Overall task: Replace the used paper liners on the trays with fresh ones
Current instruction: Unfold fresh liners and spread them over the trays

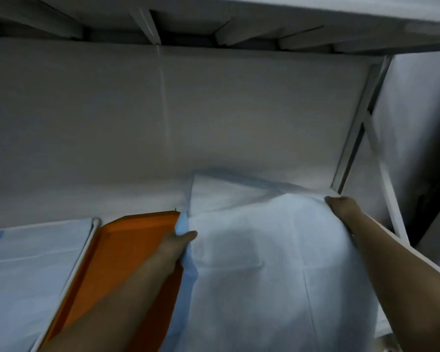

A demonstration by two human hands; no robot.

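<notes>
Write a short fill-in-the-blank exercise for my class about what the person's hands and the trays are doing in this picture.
1. Both hands hold the edges of a pale blue paper ____.
2. The left hand lies over a bare tray coloured ____.
3. The right hand grips the sheet's ____ edge.
4. The tray at far left is already ____ with a liner.

Missing words: liner; orange; right; covered

Dim, cool, even light with soft shadows and no glare; the whole frame is blurred, the shelf frame (361, 128) smeared, and straight lines bow at the wide-angle edges.
</notes>
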